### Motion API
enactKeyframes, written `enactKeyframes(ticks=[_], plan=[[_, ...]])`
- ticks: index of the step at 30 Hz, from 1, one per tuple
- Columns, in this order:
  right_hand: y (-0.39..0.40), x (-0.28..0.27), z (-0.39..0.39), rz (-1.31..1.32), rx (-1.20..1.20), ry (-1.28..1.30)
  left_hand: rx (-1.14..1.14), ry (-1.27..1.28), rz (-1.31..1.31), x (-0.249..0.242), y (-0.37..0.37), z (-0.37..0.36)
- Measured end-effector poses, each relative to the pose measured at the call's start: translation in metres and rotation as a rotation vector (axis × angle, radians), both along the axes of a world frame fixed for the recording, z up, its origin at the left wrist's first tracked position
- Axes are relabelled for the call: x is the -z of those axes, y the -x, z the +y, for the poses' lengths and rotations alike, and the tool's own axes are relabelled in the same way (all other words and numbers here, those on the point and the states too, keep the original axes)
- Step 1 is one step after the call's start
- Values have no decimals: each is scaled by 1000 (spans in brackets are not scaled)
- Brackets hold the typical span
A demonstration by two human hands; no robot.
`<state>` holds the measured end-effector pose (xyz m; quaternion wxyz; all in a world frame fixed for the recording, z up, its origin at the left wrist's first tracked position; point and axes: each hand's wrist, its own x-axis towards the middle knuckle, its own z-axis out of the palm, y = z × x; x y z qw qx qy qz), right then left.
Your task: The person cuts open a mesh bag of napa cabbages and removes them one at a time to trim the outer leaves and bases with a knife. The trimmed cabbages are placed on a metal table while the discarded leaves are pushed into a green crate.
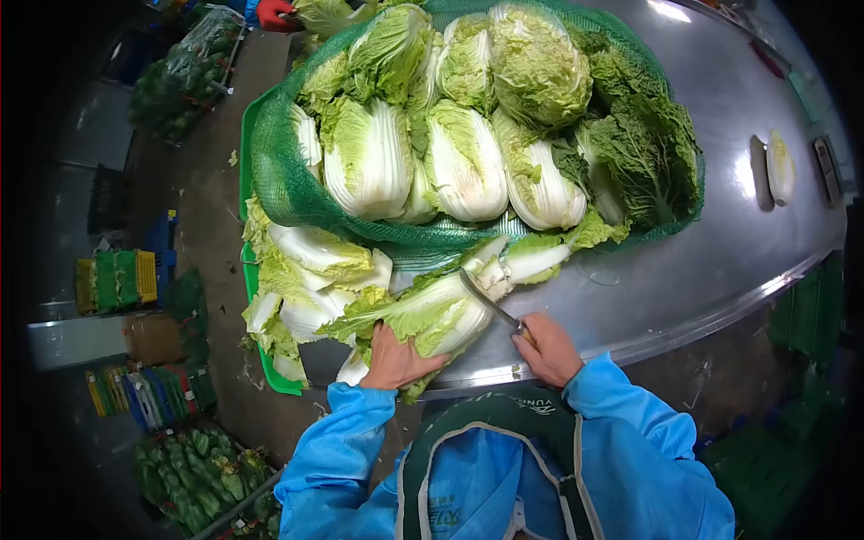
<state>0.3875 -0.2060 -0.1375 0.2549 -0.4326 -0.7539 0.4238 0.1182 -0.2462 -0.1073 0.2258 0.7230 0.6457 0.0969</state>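
A napa cabbage [450, 317] lies on the metal table with its root end pointing away to the right. My left hand [400, 360] grips its leafy side, fingers pressed against the leaves. In my right hand [547, 349] is the handle of a knife [486, 297]. The curved blade lies across the cabbage near its root end. Loose outer leaves [538, 261] are next to that end. Just beyond, a green mesh bag [360, 232] holds several napa cabbages [463, 166]. A heap of trimmed leaves [315, 270] is left of my left hand.
Under the leaf heap is a green crate [281, 380]. A small pale cabbage [779, 169] lies at the table's right. A red-gloved hand [274, 13] of another person shows at the top. Green vegetables in a crate [193, 477] stand on the floor at lower left.
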Motion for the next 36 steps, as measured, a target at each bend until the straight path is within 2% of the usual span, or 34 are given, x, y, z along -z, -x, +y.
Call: enactKeyframes(ticks=[2, 5, 18, 21, 23, 24, 25, 28, 30, 31, 33, 35, 36], plan=[[4, -10, -10, -147, 23, 183, 7, 59, -83, 6, 5, 5], [16, -11, -4, -258, -29, 335, 11, 18, -185, 0, 2, 13], [20, 18, 12, -356, -103, 338, -12, 70, -180, 17, 4, 19], [27, 34, 22, -439, -143, 409, -17, 73, -177, 24, 8, 17], [36, 49, 29, -591, -164, 376, 11, -6, -16, 36, 13, 8], [42, 48, 35, -609, -151, 446, -3, 88, -36, 39, 16, 4], [43, 53, 38, -606, -142, 432, 3, 72, -32, 43, 19, 4], [28, 60, 41, -484, -123, 282, -11, -84, -195, 39, 18, -1], [21, 37, 48, 110, -8, 1093, -5, -156, -235, 43, 20, -9], [24, 25, 47, 114, -13, 1085, 5, -210, -276, 43, 21, -14], [34, 0, 44, 373, 45, 1241, 27, -247, -264, 40, 17, -17], [44, -25, 46, 340, -17, 1146, -3, -308, -317, 38, 14, -22], [49, -49, 50, 240, -17, 950, -7, -312, -364, 37, 13, -22]])
